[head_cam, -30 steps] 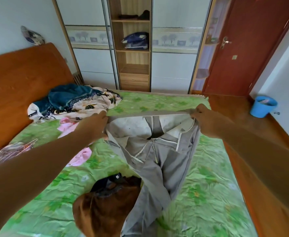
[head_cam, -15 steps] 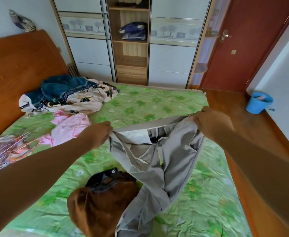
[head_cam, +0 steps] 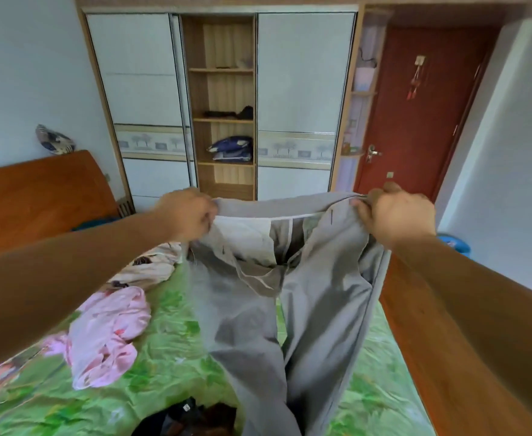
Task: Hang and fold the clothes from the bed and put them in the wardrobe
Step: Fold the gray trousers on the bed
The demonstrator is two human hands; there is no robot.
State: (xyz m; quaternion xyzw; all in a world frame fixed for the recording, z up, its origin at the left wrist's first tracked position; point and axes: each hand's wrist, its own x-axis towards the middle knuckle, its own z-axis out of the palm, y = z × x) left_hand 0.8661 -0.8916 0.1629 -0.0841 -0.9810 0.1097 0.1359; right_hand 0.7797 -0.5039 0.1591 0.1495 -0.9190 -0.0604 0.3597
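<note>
Grey trousers (head_cam: 290, 294) now hang higher than before, lifted off the bed's middle. Wardrobe (head_cam: 296, 73) stands beyond the bed's far edge. Bed (head_cam: 170, 347): trouser legs trail toward its near edge; pink garment (head_cam: 107, 335) lies nearer the headboard edge. Left grip (head_cam: 186, 214) and right grip (head_cam: 397, 215) each pinch one waistband end, fingers curled.

only one view is supplied, taken from the person's head beside the bed (head_cam: 164, 357). it is faced forward and a little down, across the bed toward the wardrobe (head_cam: 296, 89) on the far wall, with the headboard (head_cam: 38, 196) set at the left and the door (head_cam: 415, 127) at the right. the left hand (head_cam: 186, 212), the right hand (head_cam: 397, 215) and the grey trousers (head_cam: 321, 294) gripped between them are seen close to the lens.
</note>
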